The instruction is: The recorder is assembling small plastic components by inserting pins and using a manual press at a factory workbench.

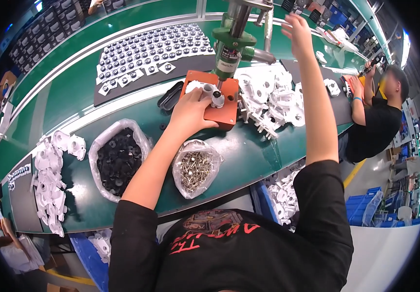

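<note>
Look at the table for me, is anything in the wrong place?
Maybe one thing: a small dark piece lies by itself on the green table, between the bag of black parts and the orange block. It looks odd because the black parts are gathered in the bag. I can't tell whether it fell out.

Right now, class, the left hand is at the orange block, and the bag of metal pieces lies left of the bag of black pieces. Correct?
No: the head view shows the bag of metal pieces right of the bag of black pieces.
</note>
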The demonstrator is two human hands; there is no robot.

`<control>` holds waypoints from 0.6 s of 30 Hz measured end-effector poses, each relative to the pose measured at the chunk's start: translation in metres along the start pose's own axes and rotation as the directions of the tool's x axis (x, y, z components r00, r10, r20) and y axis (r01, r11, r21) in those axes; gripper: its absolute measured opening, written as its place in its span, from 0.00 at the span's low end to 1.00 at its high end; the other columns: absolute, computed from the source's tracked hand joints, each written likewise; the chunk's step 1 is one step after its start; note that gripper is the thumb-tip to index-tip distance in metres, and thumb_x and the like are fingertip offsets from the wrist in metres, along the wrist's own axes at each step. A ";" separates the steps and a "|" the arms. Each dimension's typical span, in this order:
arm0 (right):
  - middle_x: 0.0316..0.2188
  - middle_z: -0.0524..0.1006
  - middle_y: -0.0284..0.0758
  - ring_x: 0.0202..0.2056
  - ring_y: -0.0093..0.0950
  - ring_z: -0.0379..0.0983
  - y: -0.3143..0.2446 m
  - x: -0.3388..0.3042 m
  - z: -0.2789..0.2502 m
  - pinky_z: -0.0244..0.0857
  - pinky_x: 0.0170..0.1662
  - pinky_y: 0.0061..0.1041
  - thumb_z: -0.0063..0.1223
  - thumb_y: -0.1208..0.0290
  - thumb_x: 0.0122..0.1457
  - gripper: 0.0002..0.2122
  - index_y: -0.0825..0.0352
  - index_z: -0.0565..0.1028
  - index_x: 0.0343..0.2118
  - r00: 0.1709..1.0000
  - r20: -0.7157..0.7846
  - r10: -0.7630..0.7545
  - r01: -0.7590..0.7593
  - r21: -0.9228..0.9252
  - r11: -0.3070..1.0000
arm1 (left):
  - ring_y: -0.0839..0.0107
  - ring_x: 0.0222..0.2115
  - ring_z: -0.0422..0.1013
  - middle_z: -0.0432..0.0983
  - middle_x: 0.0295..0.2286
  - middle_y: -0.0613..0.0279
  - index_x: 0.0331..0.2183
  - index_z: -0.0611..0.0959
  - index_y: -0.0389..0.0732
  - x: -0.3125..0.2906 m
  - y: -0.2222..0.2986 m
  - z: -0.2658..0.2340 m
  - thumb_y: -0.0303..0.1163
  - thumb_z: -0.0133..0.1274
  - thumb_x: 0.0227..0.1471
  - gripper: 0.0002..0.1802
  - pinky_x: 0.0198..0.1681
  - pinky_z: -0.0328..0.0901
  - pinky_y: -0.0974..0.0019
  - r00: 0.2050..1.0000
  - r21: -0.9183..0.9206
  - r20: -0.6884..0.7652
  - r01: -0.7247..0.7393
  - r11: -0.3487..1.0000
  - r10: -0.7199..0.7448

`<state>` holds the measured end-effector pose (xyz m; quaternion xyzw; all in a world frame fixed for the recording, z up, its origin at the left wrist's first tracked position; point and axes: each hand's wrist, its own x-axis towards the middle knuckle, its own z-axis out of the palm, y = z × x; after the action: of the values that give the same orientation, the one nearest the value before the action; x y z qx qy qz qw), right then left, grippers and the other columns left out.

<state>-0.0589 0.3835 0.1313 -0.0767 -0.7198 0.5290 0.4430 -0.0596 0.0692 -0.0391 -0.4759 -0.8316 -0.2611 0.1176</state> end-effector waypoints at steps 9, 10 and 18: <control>0.20 0.71 0.33 0.21 0.29 0.68 -0.014 0.110 0.040 0.64 0.24 0.26 0.53 0.53 0.48 0.16 0.62 0.71 0.29 0.796 0.578 0.179 -0.477 0.417 0.773 | 0.56 0.44 0.66 0.66 0.43 0.57 0.39 0.77 0.42 -0.008 -0.008 0.006 0.47 0.67 0.25 0.36 0.47 0.62 0.58 0.993 -0.005 -0.110 -0.037 0.999 0.036; 0.17 0.70 0.33 0.19 0.28 0.67 -0.028 0.113 0.039 0.64 0.22 0.26 0.52 0.51 0.47 0.17 0.62 0.71 0.27 0.649 0.757 0.071 -0.599 0.451 0.662 | 0.56 0.44 0.66 0.66 0.43 0.57 0.39 0.77 0.42 -0.008 -0.009 0.006 0.47 0.67 0.25 0.36 0.47 0.62 0.58 0.994 -0.006 -0.106 -0.038 0.999 0.037; 0.21 0.71 0.33 0.20 0.26 0.67 -0.145 0.022 -0.108 0.58 0.20 0.21 0.38 0.48 0.58 0.19 0.62 0.70 0.28 0.322 0.843 -0.431 -0.216 0.509 0.834 | 0.57 0.43 0.66 0.67 0.40 0.57 0.40 0.77 0.44 -0.026 -0.014 -0.010 0.47 0.67 0.26 0.36 0.46 0.63 0.58 0.987 0.043 -0.145 -0.062 0.997 0.068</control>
<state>0.0578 0.4090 0.2683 0.4218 -0.6630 0.6182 -0.0191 -0.0584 0.0392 -0.0461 -0.4801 -0.8096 -0.2752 0.1958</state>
